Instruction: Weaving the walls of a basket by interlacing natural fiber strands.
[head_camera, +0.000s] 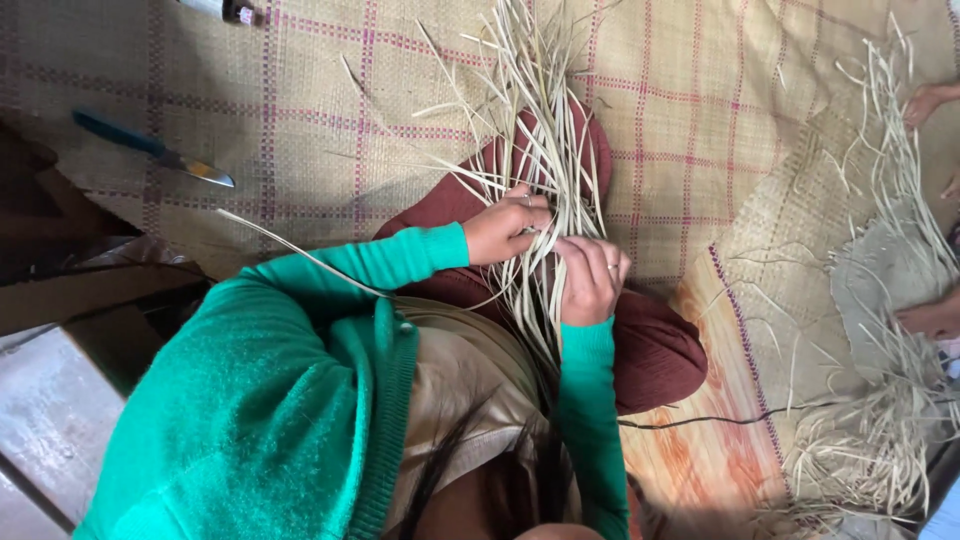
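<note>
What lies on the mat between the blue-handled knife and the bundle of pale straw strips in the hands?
In the head view, only checked woven mat lies between the knife and the straw strips, crossed by a few loose strands fanning out from the bundle.

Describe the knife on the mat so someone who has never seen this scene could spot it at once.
Start from the big checked woven mat with purple lines. Go to its left edge, away from the left hand working the pale straw strips. There lies the knife, flat: blue handle, short shiny blade, the only metal tool among straw.
</note>
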